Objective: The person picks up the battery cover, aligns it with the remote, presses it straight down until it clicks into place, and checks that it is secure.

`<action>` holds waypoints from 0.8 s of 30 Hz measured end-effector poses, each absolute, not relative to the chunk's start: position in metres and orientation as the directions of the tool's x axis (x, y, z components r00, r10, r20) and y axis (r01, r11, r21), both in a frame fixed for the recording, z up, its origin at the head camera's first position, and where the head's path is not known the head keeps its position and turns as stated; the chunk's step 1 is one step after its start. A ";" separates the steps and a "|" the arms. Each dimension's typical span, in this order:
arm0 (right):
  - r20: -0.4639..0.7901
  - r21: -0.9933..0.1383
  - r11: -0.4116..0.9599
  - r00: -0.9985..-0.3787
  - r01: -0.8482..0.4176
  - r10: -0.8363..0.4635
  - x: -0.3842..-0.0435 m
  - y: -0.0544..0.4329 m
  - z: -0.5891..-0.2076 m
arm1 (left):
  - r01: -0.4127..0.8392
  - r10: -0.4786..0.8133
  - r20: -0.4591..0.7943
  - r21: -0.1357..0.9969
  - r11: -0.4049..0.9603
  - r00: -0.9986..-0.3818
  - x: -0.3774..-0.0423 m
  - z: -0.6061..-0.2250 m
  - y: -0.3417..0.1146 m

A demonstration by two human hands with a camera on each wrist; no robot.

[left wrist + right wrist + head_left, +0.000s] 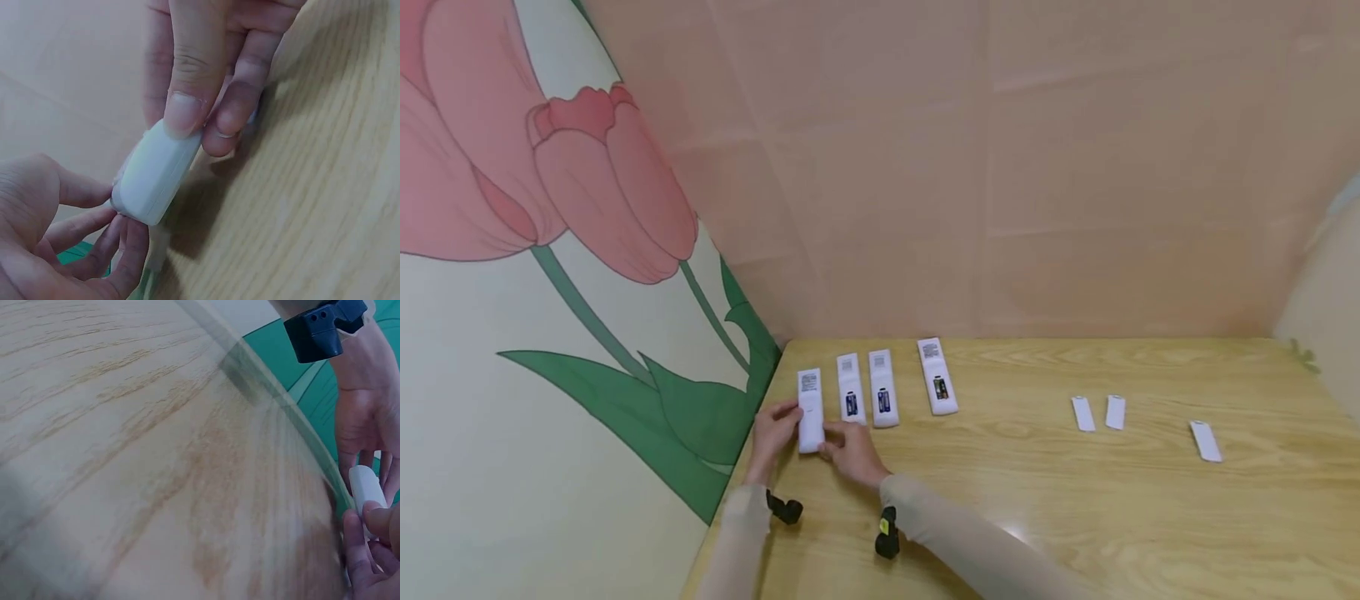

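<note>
A white remote control [810, 417], back side up with its battery cover on, is held between both hands at the left of the table. My left hand [774, 432] grips its left edge with thumb and fingers. At its lower right end my right hand [854, 454] pinches the side. The left wrist view shows the end of the remote [159, 172] raised over the wood, with a shadow beneath it. Just right of it lie two white remotes [851, 387] [883, 387], their battery bays uncovered with batteries inside; the right fingers overlap the nearer one's lower end.
Farther right lies another remote [937, 375] with its batteries showing. Three loose white battery covers [1083, 414] [1116, 412] [1206, 442] lie on the right part of the wooden table [1015, 475]. A tulip-patterned wall [625, 433] borders the table's left edge.
</note>
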State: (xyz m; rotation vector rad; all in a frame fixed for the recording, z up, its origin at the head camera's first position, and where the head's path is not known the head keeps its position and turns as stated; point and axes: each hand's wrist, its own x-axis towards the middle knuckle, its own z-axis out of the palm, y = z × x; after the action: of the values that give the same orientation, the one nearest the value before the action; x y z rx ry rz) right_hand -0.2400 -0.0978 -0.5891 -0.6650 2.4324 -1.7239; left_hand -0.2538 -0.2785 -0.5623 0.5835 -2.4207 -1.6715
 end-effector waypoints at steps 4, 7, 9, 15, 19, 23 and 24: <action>0.210 -0.896 0.290 -0.895 -0.338 -0.395 -0.240 -0.098 -0.593 | -0.246 -0.409 -0.106 0.920 0.306 -0.906 -0.254 -0.568 -0.279; 0.218 -0.887 0.298 -0.888 -0.353 -0.404 -0.241 -0.098 -0.594 | -0.254 -0.419 -0.117 0.924 0.287 -0.901 -0.254 -0.570 -0.279; 0.205 -0.887 0.306 -0.887 -0.347 -0.413 -0.243 -0.098 -0.595 | -0.264 -0.424 -0.130 0.925 0.274 -0.896 -0.254 -0.571 -0.279; 0.183 -0.878 0.336 -0.888 -0.341 -0.422 -0.246 -0.100 -0.596 | -0.271 -0.421 -0.130 0.916 0.295 -0.898 -0.253 -0.571 -0.281; 0.186 -0.873 0.340 -0.882 -0.350 -0.432 -0.245 -0.101 -0.596 | -0.283 -0.427 -0.134 0.909 0.307 -0.894 -0.252 -0.573 -0.281; 0.174 -0.867 0.361 -0.887 -0.344 -0.427 -0.244 -0.103 -0.595 | -0.287 -0.427 -0.140 0.909 0.302 -0.893 -0.251 -0.574 -0.282; 0.170 -0.868 0.363 -0.889 -0.340 -0.426 -0.244 -0.103 -0.594 | -0.285 -0.426 -0.140 0.911 0.299 -0.894 -0.251 -0.574 -0.282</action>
State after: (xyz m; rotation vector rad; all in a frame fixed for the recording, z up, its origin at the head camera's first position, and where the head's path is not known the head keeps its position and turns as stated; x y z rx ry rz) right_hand -0.2441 -0.1031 -0.5938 -0.7108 2.5231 -1.5750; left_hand -0.2506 -0.2819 -0.5737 0.6682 -2.4260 -1.6582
